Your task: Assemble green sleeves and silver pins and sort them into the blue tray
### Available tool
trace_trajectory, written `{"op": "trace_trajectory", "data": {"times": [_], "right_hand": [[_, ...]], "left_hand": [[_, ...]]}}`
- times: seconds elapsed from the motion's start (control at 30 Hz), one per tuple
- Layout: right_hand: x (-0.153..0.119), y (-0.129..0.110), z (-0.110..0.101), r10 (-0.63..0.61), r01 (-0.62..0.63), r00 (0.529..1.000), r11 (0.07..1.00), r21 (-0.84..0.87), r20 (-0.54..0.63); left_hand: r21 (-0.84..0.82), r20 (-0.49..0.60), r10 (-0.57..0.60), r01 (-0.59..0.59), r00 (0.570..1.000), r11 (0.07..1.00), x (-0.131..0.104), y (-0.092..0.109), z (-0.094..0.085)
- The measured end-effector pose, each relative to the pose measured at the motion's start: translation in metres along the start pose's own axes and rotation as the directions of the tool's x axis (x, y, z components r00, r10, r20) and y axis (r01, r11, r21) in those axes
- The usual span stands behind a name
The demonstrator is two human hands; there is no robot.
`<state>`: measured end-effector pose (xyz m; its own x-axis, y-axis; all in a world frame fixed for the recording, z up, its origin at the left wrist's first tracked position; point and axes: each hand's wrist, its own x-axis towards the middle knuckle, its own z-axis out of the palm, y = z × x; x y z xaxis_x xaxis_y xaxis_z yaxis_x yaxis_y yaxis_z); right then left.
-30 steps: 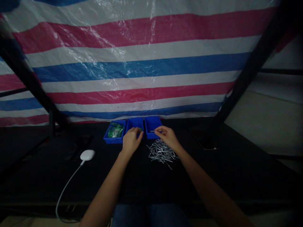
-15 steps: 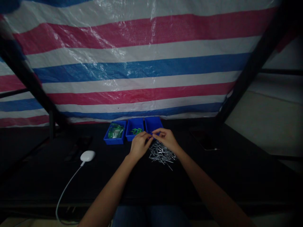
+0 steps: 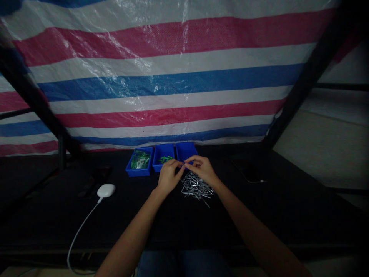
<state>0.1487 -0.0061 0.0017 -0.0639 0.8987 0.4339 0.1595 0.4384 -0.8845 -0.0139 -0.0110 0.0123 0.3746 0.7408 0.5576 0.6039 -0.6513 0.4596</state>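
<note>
My left hand (image 3: 169,175) and my right hand (image 3: 202,169) meet fingertip to fingertip in front of the blue bins. Both are closed in a pinch, and whatever is between the fingers is too small and dark to name. Under and beside my right hand lies a loose pile of thin silver metal pins (image 3: 196,187), perhaps nails or screws. Just beyond my fingers stands the right blue bin (image 3: 186,149), partly hidden by my hands. The middle blue bin (image 3: 164,149) holds small green pieces (image 3: 165,159).
The left blue bin (image 3: 138,172) contains clear bags with green and pale pieces (image 3: 141,159). A white rounded device (image 3: 106,190) with a cable lies on the black table (image 3: 121,219) at left. A dark phone-like slab (image 3: 249,169) rests at right. Striped sheeting (image 3: 173,84) hangs behind.
Both hands stay pinched together in nearly the same place, with only slight finger movement. The view has shifted very slightly; bins and pile stay put.
</note>
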Motion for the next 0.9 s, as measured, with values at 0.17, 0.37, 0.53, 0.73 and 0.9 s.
{"op": "trace_trajectory", "data": {"times": [0.17,0.37,0.53,0.73,0.9], "right_hand": [[0.001,0.004,-0.002,0.003,-0.003,1.0,1.0,-0.022,-0.002],[0.001,0.011,-0.001,0.006,-0.006,1.0,0.997,-0.075,0.011],[0.0,0.013,0.004,0.066,-0.067,0.996,0.997,0.025,0.053],[-0.002,0.013,0.01,0.149,-0.165,0.984,0.967,0.194,0.094],[-0.001,0.013,0.01,0.143,-0.161,0.984,0.968,0.194,0.102]], "left_hand": [[-0.255,-0.031,-0.148,0.136,0.988,0.957,0.004,-0.008,0.002],[-0.505,-0.014,-0.254,0.213,0.967,0.836,0.009,-0.016,0.007],[-0.633,0.041,-0.3,0.257,0.953,0.73,0.01,-0.018,0.01],[-0.661,0.103,-0.334,0.316,0.937,0.68,0.009,-0.017,0.01],[-0.66,0.117,-0.338,0.328,0.934,0.676,0.01,-0.014,0.008]]}}
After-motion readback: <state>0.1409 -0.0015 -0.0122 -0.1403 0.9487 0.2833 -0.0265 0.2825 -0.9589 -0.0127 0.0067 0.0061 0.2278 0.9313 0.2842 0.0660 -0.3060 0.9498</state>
